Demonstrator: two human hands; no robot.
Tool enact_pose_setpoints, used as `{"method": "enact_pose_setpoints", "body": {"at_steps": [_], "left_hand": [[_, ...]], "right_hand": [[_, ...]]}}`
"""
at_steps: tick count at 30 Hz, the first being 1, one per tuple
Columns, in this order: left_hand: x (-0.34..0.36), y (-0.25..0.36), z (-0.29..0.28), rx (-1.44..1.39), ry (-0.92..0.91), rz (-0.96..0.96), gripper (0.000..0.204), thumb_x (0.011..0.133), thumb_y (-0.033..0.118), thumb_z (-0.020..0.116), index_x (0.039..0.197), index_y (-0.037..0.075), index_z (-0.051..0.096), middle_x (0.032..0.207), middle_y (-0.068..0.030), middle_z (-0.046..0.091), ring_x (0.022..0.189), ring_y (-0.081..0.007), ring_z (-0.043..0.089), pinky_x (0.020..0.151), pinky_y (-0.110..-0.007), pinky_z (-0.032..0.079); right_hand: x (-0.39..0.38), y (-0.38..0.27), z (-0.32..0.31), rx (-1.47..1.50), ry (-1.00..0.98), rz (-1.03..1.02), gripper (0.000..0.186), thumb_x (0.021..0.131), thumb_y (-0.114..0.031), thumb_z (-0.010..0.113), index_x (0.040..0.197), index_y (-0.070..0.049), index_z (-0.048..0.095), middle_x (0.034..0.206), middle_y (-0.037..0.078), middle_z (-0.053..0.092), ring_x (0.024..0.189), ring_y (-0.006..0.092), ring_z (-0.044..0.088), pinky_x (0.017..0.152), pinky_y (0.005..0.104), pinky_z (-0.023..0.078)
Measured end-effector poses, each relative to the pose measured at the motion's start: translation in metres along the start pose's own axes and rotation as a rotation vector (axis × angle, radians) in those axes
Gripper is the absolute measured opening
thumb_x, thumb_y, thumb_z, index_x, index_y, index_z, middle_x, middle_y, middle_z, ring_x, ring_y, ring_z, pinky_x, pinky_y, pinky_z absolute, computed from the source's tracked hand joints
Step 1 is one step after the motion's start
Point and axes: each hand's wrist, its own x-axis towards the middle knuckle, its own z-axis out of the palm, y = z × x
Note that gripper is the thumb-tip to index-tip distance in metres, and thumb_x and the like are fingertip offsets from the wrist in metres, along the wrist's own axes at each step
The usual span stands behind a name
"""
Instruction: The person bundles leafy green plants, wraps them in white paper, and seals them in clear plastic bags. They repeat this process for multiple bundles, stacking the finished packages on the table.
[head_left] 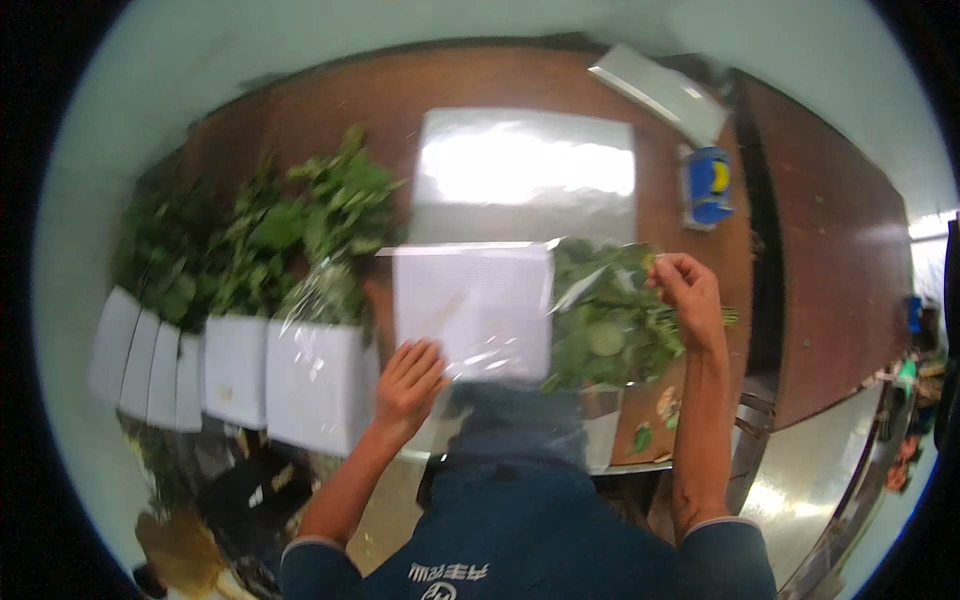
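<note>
A white sheet (470, 310), wrapped in clear plastic film, lies before me at the table's near side. Its right end adjoins a bunch of leafy green stems (605, 325), with shiny film over part of the leaves. My left hand (410, 383) rests flat, fingers stretched out, on the sheet's lower left corner. At the bunch's upper right, my right hand (690, 295) has thumb and forefinger pinched on what looks like a small yellowish-green leaf (651, 263). Cut stem ends (729, 316) stick out to the right, past my wrist.
Several white-wrapped leafy bunches (315, 380) stand along the left. Behind the sheet lies a shiny metal plate (525, 180). At the right are a blue-and-yellow box (708, 187), a pale long box (662, 95) and loose leaf bits (642, 437). A brown panel (835, 240) stands beyond a gap.
</note>
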Motion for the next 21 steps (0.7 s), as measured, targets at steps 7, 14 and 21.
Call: {"method": "enact_pose_setpoints", "body": {"at_steps": [7, 14, 21], "left_hand": [[-0.012, 0.006, -0.016, -0.038, 0.001, -0.008, 0.039, 0.083, 0.009, 0.078, 0.12, 0.002, 0.07, 0.132, -0.012, 0.067, 0.128, -0.0283, 0.061, 0.113, -0.047, 0.043], [-0.037, -0.003, -0.038, -0.091, -0.013, -0.075, 0.055, 0.077, 0.006, 0.08, 0.129, 0.001, 0.064, 0.141, -0.0121, 0.06, 0.137, -0.0342, 0.051, 0.118, -0.052, 0.035], [0.007, -0.021, -0.028, 0.025, -0.154, -0.015, 0.07, 0.074, 0.009, 0.081, 0.14, 0.006, 0.058, 0.153, -0.0065, 0.051, 0.149, -0.0338, 0.035, 0.123, -0.061, 0.019]], "right_hand": [[-0.1, 0.033, 0.234, 0.383, -0.305, 0.181, 0.021, 0.103, -0.02, 0.062, 0.099, 0.0, 0.067, 0.087, 0.005, 0.068, 0.076, 0.01, 0.065, 0.069, 0.0235, 0.053], [-0.096, 0.083, 0.275, 0.124, -0.215, 0.226, 0.027, 0.102, -0.019, 0.062, 0.098, 0.008, 0.068, 0.084, 0.012, 0.072, 0.071, 0.0133, 0.069, 0.065, 0.0249, 0.057], [-0.099, 0.085, 0.28, 0.199, -0.181, 0.263, 0.024, 0.099, -0.016, 0.066, 0.095, 0.008, 0.069, 0.082, 0.011, 0.073, 0.071, 0.0136, 0.069, 0.064, 0.0235, 0.056]]}}
